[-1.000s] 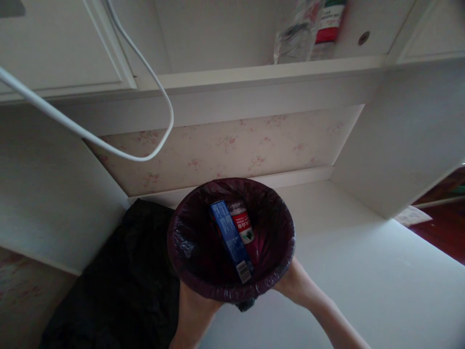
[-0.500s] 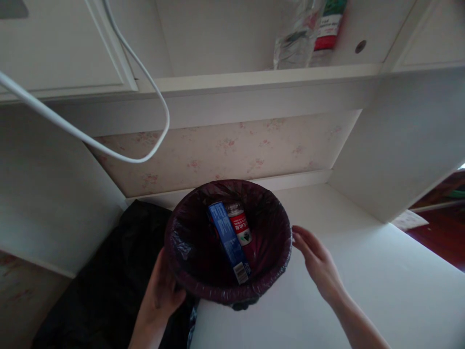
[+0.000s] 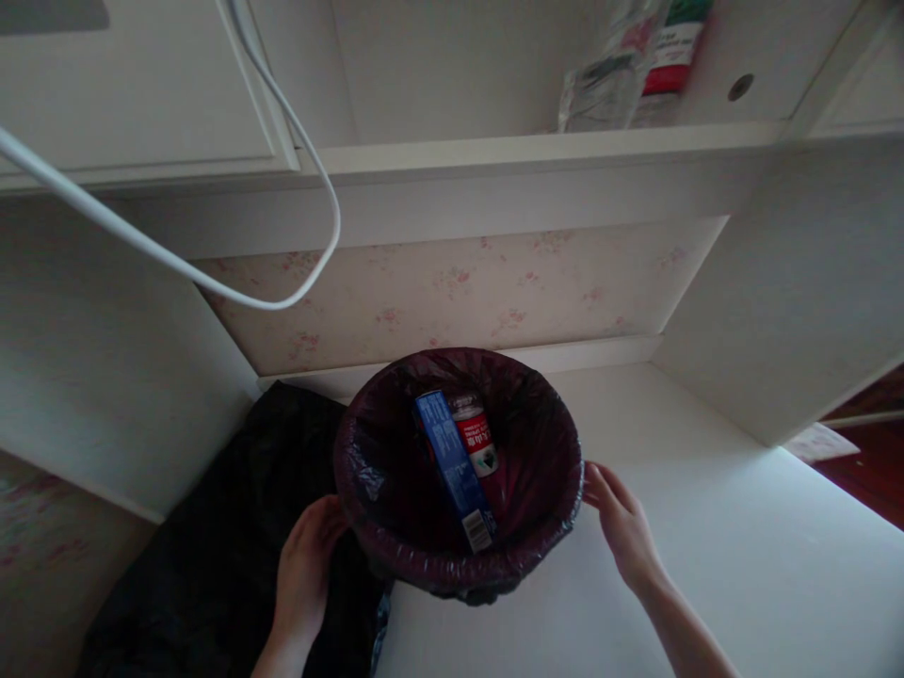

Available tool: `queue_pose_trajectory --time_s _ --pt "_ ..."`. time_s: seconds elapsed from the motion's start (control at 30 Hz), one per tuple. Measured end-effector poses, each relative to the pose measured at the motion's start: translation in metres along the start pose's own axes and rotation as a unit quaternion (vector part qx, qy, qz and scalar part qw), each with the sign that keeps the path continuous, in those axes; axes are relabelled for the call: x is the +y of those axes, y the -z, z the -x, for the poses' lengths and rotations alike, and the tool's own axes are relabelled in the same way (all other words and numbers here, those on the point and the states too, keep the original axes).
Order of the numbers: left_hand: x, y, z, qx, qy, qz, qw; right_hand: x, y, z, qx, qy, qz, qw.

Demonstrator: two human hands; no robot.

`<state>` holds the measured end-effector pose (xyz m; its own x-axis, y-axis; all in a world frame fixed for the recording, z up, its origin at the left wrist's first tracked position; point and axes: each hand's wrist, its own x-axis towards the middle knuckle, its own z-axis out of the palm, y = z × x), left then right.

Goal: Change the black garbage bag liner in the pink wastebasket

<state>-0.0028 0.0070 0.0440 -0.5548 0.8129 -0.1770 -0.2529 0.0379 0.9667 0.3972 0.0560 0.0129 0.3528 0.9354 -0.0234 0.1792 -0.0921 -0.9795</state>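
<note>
White cabinetry fills the background: a cupboard door at upper left, an open shelf running across the top, and a side panel descending at right. Behind the recess runs a pale wallpaper strip with small pink flowers. Below lies a white desk surface, lit at right and shadowed at left. A dark red floor shows past the desk's right edge, with a scrap of white paper lying there.

A large black plastic bag lies slumped at the desk's left end. Just beside it, at the desk's near left corner, sits a round waste bin lined with a dark maroon plastic bag; the liner is folded over the rim. Inside the bin, a blue rectangular carton with a barcode label leans diagonally, touching a red-labelled cylindrical container behind it.

A thick white cable loops down from upper left across the cupboard front. On the shelf stand a crumpled clear plastic bottle and a red-and-green labelled container, side by side.

Left hand: open, fingers extended, at the bin's left flank over the black bag; contact with the bin cannot be confirmed. Right hand: open, fingers spread, fingertips at the bin's right rim, clasping nothing.
</note>
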Motion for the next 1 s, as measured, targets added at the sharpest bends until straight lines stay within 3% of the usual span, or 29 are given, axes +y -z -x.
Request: queue_pose_trajectory --time_s 0.17,0.4,0.67,1.0 --pt "-0.010 0.001 -0.011 0.000 0.009 -0.080 0.997 0.031 0.002 0.002 0.006 -0.005 0.114 0.993" --pt "-0.014 -0.019 -0.004 -0.023 -0.011 -0.141 0.990 0.018 -0.012 0.012 -0.051 0.034 0.276 0.959" --pt "-0.014 -0.020 0.000 -0.052 -0.006 -0.153 0.987 0.011 -0.014 0.014 -0.065 0.077 0.343 0.934" --pt "-0.017 -0.021 0.000 -0.038 -0.004 -0.140 0.989 0.009 -0.015 0.015 -0.075 0.105 0.392 0.911"
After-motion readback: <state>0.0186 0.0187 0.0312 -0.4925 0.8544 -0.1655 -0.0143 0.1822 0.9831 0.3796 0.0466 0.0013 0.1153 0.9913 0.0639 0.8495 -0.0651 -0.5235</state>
